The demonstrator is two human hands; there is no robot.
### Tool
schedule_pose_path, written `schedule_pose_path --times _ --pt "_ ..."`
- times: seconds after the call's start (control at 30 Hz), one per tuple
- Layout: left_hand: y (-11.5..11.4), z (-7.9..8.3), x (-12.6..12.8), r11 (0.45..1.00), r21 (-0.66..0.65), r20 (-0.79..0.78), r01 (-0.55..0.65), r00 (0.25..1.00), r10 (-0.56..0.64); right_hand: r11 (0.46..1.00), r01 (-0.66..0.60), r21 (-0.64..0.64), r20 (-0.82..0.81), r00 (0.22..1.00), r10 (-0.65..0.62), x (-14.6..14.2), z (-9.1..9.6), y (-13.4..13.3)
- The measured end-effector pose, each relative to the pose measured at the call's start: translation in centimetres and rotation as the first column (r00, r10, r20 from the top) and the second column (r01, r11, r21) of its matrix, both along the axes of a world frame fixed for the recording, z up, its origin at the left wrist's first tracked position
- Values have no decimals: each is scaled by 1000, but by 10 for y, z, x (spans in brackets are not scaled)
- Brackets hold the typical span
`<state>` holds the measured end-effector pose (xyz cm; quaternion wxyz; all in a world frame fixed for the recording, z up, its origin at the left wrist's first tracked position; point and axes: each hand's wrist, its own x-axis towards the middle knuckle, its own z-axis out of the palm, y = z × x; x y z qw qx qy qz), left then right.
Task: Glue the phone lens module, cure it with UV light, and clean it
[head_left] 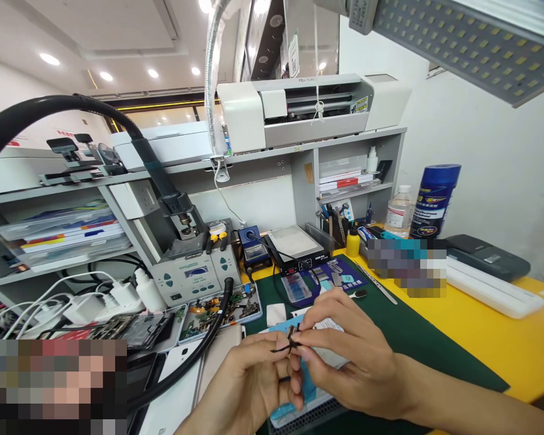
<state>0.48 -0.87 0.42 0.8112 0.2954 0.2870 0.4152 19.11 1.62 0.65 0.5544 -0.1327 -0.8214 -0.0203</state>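
Both of my hands meet low in the middle of the view, over a dark green mat (408, 338). My left hand (249, 386) is curled, its fingers pinching one end of a thin black cable piece (286, 346). My right hand (344, 356) is closed too, thumb and forefinger pinching the same black piece from the right. A black ring-like band sits around a finger of my left hand. Under the hands lies a light blue flat item (294, 406), mostly hidden.
A rework station (194, 275) with a thick black hose (199, 350) stands at left, beside a parts tray (217, 311). Behind are a blue tool pad (320, 278), a yellow bottle (352, 241), a blue canister (435, 199) and a white bar (489, 287) on the yellow bench.
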Motion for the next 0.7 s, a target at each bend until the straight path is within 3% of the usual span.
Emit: schedule_pose_path --times 0.43,0.7 --pt "-2 1 2 1000 1 -9 -9 1000 9 1000 -4 -15 20 1000 4 0 2 -1" --pt "-1 2 2 1000 0 -7 -11 1000 11 999 26 -22 -64 998 -27 0 0 -2"
